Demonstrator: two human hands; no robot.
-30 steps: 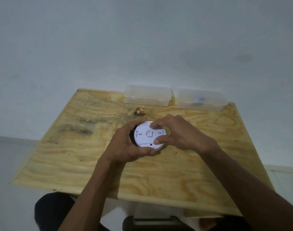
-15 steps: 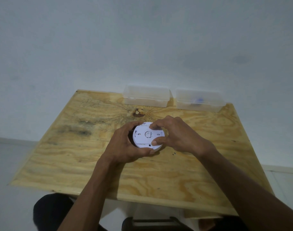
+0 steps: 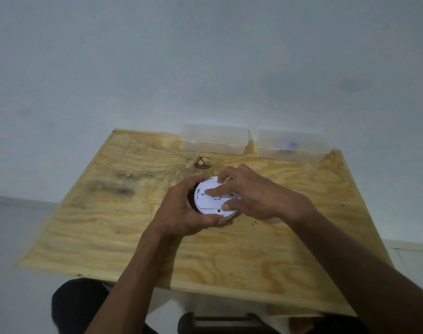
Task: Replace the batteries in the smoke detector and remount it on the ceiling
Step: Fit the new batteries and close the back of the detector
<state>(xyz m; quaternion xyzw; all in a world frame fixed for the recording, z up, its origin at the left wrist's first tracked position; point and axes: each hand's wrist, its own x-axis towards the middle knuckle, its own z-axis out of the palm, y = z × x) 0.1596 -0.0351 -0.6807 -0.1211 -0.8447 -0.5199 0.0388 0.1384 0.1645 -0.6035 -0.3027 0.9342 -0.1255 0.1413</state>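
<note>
The round white smoke detector [image 3: 209, 203] lies back side up near the middle of the plywood table [image 3: 133, 213]. My left hand [image 3: 184, 208] wraps around its left and near rim. My right hand [image 3: 251, 191] rests on it from the right: the index finger stretches across the back plate, the thumb presses the near right edge, other fingers curl over the far rim. Both hands hide most of the rim. No batteries are visible.
Two clear plastic boxes stand at the table's far edge against the white wall: the left box [image 3: 215, 141] looks empty, the right box [image 3: 292, 147] holds something small and blue. A dark knot [image 3: 202, 163] marks the wood behind the detector.
My right index finger has stretched leftward across the detector's back plate, where before it curled at the far rim. The left hand keeps its hold and the detector has barely shifted.
</note>
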